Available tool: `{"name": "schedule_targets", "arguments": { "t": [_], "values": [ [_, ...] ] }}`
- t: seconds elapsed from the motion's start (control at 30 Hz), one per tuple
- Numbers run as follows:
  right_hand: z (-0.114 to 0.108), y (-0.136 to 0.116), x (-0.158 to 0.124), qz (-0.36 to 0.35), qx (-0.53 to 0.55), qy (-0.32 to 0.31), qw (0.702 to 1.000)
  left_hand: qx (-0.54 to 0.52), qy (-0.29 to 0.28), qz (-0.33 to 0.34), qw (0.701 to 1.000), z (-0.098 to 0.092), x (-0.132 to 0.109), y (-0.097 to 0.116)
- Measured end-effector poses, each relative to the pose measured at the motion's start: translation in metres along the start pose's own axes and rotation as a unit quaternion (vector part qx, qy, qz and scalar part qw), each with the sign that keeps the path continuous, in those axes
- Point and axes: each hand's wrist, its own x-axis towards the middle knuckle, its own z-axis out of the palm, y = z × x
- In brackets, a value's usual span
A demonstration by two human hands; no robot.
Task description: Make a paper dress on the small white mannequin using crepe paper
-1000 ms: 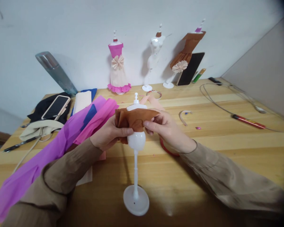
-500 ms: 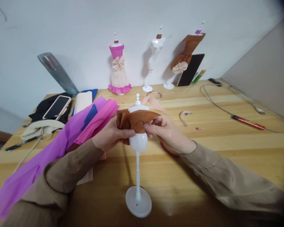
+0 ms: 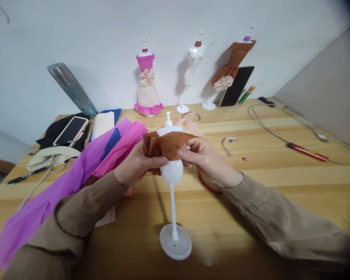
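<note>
A small white dress form (image 3: 172, 171) on a rod with a round base is in front of me, tilted slightly. Brown crepe paper (image 3: 169, 146) wraps round its chest, leaving the neck and hips bare. My left hand (image 3: 135, 161) is closed on the gathered left side of the paper, its thumb lying across the front at the waist. On the right, my right hand (image 3: 200, 153) pinches the other side of the paper between thumb and fingers. What the fingers do behind the form is hidden.
Against the wall stand a pink-and-cream dressed form (image 3: 147, 85), a bare form (image 3: 192, 74) and a brown-dressed form (image 3: 235, 58). Purple and pink paper (image 3: 61, 184) lies left, near a phone (image 3: 71, 130) and bottle (image 3: 71, 89). A red-handled corded tool (image 3: 307, 151) lies right.
The dress form has tipped a little, its base swinging right and upward in view. Both hands keep their hold on the brown paper, and the view has shifted slightly.
</note>
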Motion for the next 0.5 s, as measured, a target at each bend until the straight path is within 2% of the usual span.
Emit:
{"name": "schedule_targets", "arguments": {
  "t": [0.13,0.27,0.5],
  "values": [
    [0.002,-0.004,-0.002,-0.021,0.008,0.016,1.000,0.014,0.049,0.044,0.998,0.000,0.001,0.001],
    [0.006,-0.004,-0.005,-0.075,-0.004,0.058,0.996,0.029,0.048,0.078,0.995,-0.001,0.003,0.001],
    [0.014,-0.004,-0.010,-0.066,-0.053,0.029,0.996,0.052,0.067,0.091,0.992,0.000,0.003,-0.003]
  ]
}}
